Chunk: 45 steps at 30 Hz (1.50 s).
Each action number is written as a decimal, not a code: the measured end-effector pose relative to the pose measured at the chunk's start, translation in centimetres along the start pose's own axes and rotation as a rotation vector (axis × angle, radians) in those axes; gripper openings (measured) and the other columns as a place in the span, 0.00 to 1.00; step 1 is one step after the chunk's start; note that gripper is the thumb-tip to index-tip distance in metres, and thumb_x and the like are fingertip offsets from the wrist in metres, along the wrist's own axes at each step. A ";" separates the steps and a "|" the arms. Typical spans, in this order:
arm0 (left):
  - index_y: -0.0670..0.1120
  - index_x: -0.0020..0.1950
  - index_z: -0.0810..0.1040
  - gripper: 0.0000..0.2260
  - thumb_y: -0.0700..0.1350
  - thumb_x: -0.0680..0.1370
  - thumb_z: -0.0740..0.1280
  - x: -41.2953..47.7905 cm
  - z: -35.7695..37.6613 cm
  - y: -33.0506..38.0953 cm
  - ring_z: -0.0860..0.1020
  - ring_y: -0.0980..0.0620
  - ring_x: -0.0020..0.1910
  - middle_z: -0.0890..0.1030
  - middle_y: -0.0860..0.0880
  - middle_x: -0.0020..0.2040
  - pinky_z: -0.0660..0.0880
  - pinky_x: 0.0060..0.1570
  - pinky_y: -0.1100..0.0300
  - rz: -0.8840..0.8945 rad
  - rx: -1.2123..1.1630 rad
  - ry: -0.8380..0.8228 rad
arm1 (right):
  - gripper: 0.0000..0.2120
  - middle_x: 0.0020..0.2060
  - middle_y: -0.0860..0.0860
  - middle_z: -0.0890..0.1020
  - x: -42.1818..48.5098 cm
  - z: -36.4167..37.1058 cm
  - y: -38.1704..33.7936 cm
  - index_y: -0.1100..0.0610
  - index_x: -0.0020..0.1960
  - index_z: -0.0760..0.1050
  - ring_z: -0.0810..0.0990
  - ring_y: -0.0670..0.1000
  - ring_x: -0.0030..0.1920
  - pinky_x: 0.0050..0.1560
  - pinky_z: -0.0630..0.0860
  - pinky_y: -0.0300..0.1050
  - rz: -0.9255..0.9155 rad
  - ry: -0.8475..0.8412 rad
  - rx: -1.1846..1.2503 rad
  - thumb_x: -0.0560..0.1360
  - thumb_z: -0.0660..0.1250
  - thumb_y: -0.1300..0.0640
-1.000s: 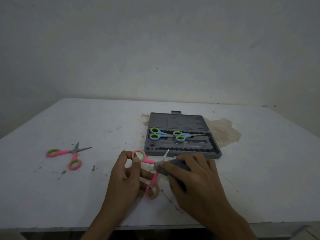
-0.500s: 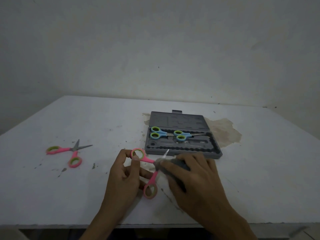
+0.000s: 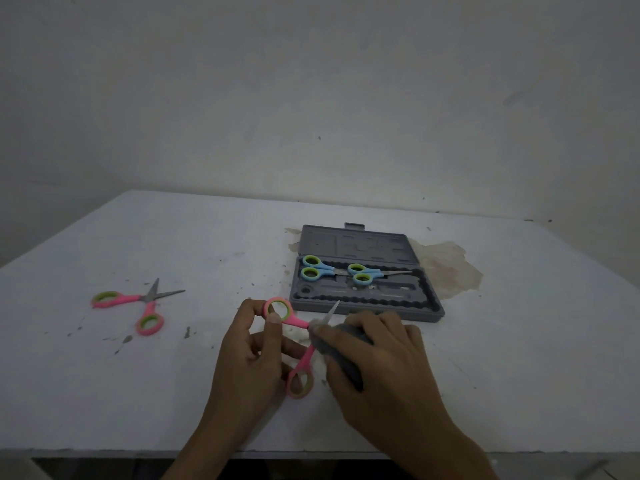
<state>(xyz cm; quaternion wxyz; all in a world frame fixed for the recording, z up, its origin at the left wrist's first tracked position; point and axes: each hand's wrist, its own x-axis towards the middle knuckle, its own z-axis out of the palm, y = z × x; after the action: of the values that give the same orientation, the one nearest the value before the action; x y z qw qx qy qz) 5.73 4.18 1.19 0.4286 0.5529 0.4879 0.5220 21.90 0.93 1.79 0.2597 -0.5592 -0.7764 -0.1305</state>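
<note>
At 9 o'clock from the hands, a spare pink scissors point(image 3: 140, 301) is lying open on the white table point(image 3: 536, 358), its blades pointing toward 3 o'clock. Bare tabletop is stretching around it to the left edge.

The left hand point(image 3: 249, 362) is pinching the upper ring of the held pink scissors point(image 3: 304, 362) between thumb and forefinger, with its other fingers curling under the handles. These scissors are sitting low near the table's front edge, tip aiming at 1 o'clock. The right hand point(image 3: 384, 368) is gripping a grey wad point(image 3: 337, 341) with curled fingers and pressing it against the blades by the pivot.

At 1 o'clock, just beyond the blade tip, a grey case point(image 3: 367, 308) is lying open. Inside it, the left blue scissors point(image 3: 325, 268) and right blue scissors point(image 3: 369, 271) are resting side by side. Moulded marks on the lid are showing too faintly for reading. A brown stain point(image 3: 446, 268) is spreading at the case's 3 o'clock, and bare tabletop is running on to the right edge.

Compared with 0.5 s ago, both grips and the held scissors' place are staying nearly unchanged.
</note>
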 end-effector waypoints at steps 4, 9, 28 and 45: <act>0.54 0.52 0.72 0.04 0.48 0.82 0.58 0.2 -0.1 -0.1 0.83 0.45 0.27 0.85 0.46 0.34 0.79 0.26 0.59 0.002 0.001 0.004 | 0.17 0.47 0.46 0.78 -0.1 0.0 0.0 0.43 0.61 0.75 0.74 0.50 0.46 0.42 0.64 0.43 0.005 0.016 0.013 0.72 0.65 0.46; 0.55 0.51 0.72 0.04 0.48 0.82 0.58 0.2 0.0 -0.2 0.81 0.45 0.26 0.85 0.45 0.33 0.78 0.25 0.59 0.005 -0.007 0.021 | 0.20 0.46 0.44 0.78 -0.5 -0.1 -0.1 0.42 0.62 0.75 0.73 0.48 0.45 0.42 0.62 0.41 -0.031 -0.021 0.025 0.70 0.67 0.45; 0.53 0.52 0.73 0.05 0.47 0.83 0.57 0.5 -0.1 -0.6 0.81 0.48 0.25 0.83 0.43 0.32 0.77 0.24 0.59 -0.027 -0.046 0.057 | 0.17 0.48 0.48 0.79 -0.5 -0.4 -0.6 0.44 0.62 0.77 0.74 0.51 0.46 0.41 0.67 0.44 -0.074 0.122 0.040 0.73 0.67 0.47; 0.54 0.52 0.73 0.05 0.51 0.82 0.58 0.4 -0.1 -0.8 0.81 0.41 0.29 0.84 0.43 0.32 0.79 0.28 0.54 0.004 0.001 0.056 | 0.19 0.49 0.46 0.78 -0.1 -0.6 -0.1 0.42 0.65 0.72 0.73 0.49 0.47 0.41 0.68 0.45 -0.050 0.088 0.057 0.75 0.62 0.43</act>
<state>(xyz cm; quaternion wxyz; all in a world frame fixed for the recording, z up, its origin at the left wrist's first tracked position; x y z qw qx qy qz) 5.57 4.69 0.47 0.4134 0.5393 0.4988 0.5381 22.05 0.51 2.28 0.3061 -0.5256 -0.7814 -0.1392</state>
